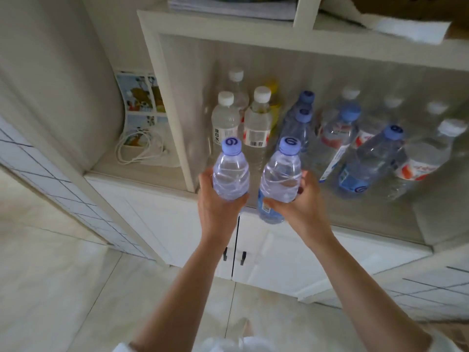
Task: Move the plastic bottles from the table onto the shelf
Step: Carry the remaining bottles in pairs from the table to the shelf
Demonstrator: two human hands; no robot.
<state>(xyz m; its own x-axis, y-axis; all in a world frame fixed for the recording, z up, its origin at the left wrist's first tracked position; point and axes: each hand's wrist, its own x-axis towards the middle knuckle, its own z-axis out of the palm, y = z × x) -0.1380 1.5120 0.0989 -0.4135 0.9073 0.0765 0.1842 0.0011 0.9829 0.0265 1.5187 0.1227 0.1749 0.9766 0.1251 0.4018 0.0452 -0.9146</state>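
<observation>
Many bottles (255, 123) already stand on the shelf (355, 219), while each grip, left hand (218, 199) and right hand (302, 204), is clamped on one more bottle before it, not yet placed.

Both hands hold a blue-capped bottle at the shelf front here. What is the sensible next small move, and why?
Probably push both forward and set them down on the bare shelf board at the front. The left hand and right hand each grip a bottle (left bottle, right bottle) held upright at the edge, and standing bottles already fill the back.
</observation>
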